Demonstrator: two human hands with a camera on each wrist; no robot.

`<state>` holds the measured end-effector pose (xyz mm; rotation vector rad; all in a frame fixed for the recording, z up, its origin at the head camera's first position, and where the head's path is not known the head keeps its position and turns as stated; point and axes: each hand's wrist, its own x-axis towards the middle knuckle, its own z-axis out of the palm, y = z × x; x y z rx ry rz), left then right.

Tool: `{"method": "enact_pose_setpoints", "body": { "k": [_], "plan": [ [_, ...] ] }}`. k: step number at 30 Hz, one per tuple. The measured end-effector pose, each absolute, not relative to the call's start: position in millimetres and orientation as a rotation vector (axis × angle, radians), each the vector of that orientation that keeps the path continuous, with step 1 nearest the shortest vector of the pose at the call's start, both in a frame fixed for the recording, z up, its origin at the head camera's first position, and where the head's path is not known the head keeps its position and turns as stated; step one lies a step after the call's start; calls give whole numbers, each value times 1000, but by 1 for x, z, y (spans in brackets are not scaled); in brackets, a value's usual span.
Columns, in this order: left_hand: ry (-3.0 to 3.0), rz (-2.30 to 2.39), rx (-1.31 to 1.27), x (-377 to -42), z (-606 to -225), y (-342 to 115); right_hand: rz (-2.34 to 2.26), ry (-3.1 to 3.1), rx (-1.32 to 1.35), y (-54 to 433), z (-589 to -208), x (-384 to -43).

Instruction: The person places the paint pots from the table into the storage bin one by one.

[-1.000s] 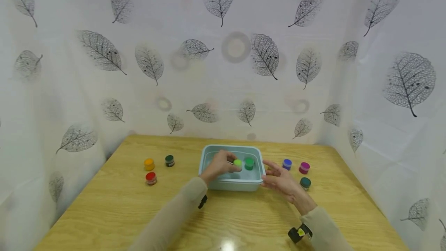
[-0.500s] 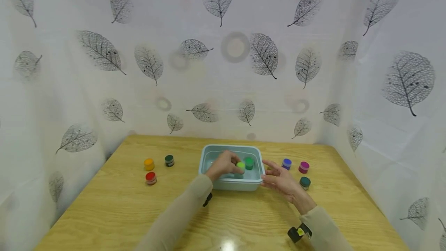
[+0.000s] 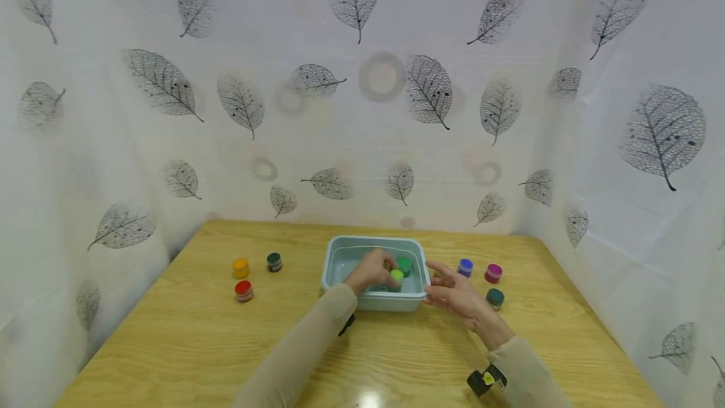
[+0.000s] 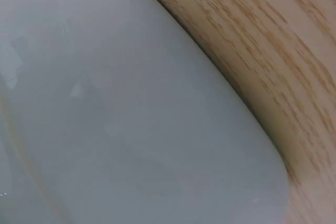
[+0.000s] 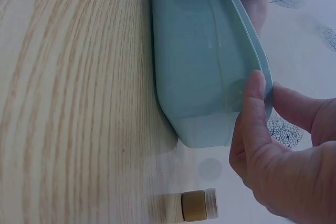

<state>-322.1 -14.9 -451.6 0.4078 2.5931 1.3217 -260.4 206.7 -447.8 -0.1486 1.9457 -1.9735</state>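
Observation:
A pale blue plastic basin [image 3: 334, 294] stands on the table. My left hand [image 3: 370, 269] reaches down inside it and grips a small paint jar with a light green lid [image 3: 397, 277], low near the front right. Just behind that jar sits a second one with a green lid [image 3: 404, 264]. At the basin's right front corner, my right hand [image 3: 461, 301] pinches the rim; the right wrist view shows the thumb and a finger [image 5: 254, 93] on either side of it. Only the basin's outer wall [image 4: 157, 119] shows in the left wrist view, so the left hand is hidden there.
Left on the wooden table [image 3: 198, 345] are jars with orange [image 3: 240, 267], red [image 3: 244, 291] and dark green [image 3: 274, 262] lids. Right of the basin stand blue [image 3: 465, 267], magenta [image 3: 493, 273] and dark teal [image 3: 495, 298] ones. A leaf-print curtain [image 3: 351, 131] hangs behind.
My left hand has moved to the right and slightly lower inside the basin, carrying the light green jar close to the green one. The right hand has stayed at the rim.

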Motion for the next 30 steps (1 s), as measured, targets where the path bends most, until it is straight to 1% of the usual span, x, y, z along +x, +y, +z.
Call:
{"method": "enact_pose_setpoints", "body": {
  "k": [12,30],
  "plan": [
    [2654,1174,363,-322,-451,-9,-1972,1943,-136,207,-446,-260],
    [2567,1254,319,-326,-454,-8,-1967,1947,-148,206,-447,-260]
  ]
}}
